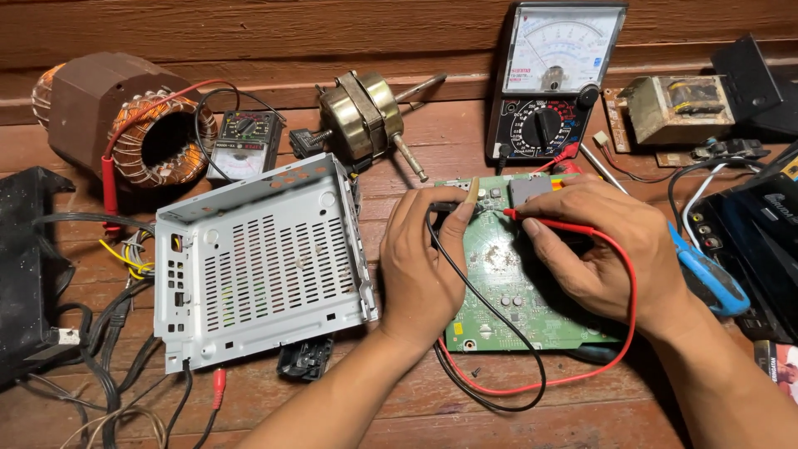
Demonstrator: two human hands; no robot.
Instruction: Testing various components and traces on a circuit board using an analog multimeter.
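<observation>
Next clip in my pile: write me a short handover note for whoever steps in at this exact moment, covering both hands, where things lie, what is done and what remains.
Left hand: pinches the black probe, tip on the upper edge of the green circuit board.
Right hand: holds the red probe, tip on the board near its top.
Both leads run toward the analog multimeter propped against the wooden wall behind the board.
The perforated metal chassis lies to the left, apart from the board.
Done: board is out in the open, both probes placed.
Left: the needle's position cannot be made out from here; any further points on the board are unprobed.
</observation>
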